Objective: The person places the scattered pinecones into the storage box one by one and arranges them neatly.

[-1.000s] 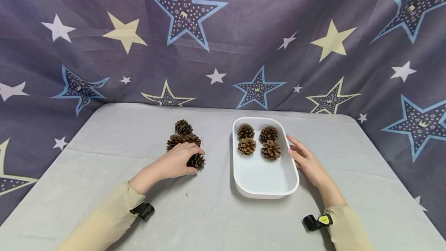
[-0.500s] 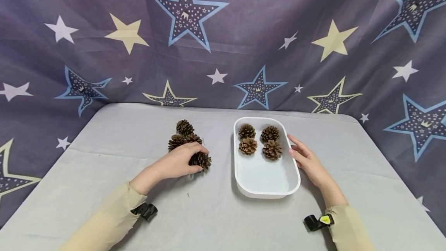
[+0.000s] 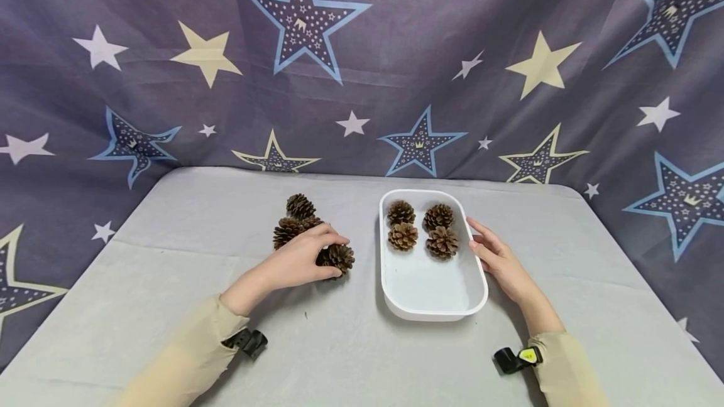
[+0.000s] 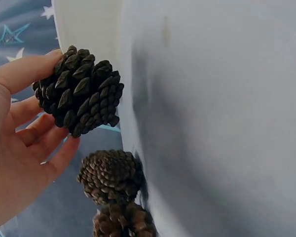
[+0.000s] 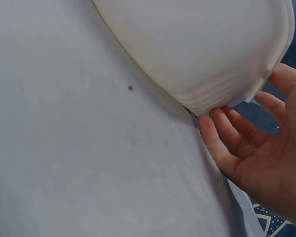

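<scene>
My left hand pinches a brown pine cone between thumb and fingers, to the left of the white rectangular tub. In the left wrist view the cone looks lifted off the cloth. Behind that hand lie more pine cones, partly hidden by it. Several pine cones sit in the far half of the tub, in two columns. At the tub's right side my right hand rests its fingertips against the outer wall, fingers extended.
Pale grey cloth covers the table. A dark curtain printed with stars hangs along its back and sides. Each sleeve cuff carries a black wrist camera. The tub's raised rim stands between the left hand and the cones inside.
The left hand has moved right, toward the tub, carrying one pine cone away from the others. The right hand and the tub have stayed where they were.
</scene>
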Motion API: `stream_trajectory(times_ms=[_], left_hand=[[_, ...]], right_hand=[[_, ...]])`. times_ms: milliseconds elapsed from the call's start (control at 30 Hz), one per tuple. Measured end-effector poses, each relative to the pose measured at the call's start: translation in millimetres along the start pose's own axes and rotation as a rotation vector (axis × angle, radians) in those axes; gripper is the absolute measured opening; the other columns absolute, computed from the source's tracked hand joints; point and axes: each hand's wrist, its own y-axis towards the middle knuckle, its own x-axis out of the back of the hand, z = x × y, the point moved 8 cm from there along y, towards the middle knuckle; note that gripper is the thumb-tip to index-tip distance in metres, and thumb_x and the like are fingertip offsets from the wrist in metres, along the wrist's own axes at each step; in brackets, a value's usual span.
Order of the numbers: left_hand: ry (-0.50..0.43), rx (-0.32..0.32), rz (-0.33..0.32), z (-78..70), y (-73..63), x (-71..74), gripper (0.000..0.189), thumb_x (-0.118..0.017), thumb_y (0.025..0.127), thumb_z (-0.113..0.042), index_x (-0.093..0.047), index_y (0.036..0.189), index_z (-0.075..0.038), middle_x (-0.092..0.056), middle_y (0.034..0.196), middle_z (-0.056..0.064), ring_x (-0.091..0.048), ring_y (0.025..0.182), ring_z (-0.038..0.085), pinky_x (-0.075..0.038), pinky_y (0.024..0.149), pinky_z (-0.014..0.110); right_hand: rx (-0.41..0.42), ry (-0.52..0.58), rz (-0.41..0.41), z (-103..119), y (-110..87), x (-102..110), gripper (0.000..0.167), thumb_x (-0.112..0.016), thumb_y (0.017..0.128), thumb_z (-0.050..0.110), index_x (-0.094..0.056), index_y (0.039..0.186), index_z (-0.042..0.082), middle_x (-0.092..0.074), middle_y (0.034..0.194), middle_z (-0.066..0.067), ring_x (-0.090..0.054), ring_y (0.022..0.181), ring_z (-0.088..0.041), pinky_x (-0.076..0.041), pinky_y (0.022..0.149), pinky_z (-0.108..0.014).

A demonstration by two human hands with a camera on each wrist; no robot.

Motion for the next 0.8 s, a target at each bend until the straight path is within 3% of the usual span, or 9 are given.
stream_trajectory(times_ms=[367, 800], left_hand=[[-0.057, -0.007, -0.069, -13.2, 10.9, 14.4, 0.059, -0.071, 0.073, -0.041, -0.053, 0.125, -0.018, -0.053, 0.117, -0.003, -0.053, 0.108, 0.017, -0.042, 0.096, 0.039], [-0.16, -0.036, -0.111, -35.4, 29.2, 24.1, 0.059, -0.073, 0.073, -0.039, -0.052, 0.124, -0.018, -0.049, 0.122, -0.006, -0.047, 0.113, 0.011, -0.039, 0.1, 0.036]], right_hand=[[-0.001, -0.01, 0.002, -1.4, 0.7, -0.9, 0.054, -0.042, 0.097, 0.021, -0.02, 0.145, 0.011, -0.039, 0.123, -0.02, -0.058, 0.095, -0.008, -0.053, 0.075, -0.025], [-0.002, -0.007, -0.001, -2.6, 1.1, 0.7, 0.054, -0.043, 0.097, 0.021, -0.021, 0.145, 0.011, -0.044, 0.117, -0.008, -0.058, 0.094, -0.007, -0.053, 0.075, -0.025]])
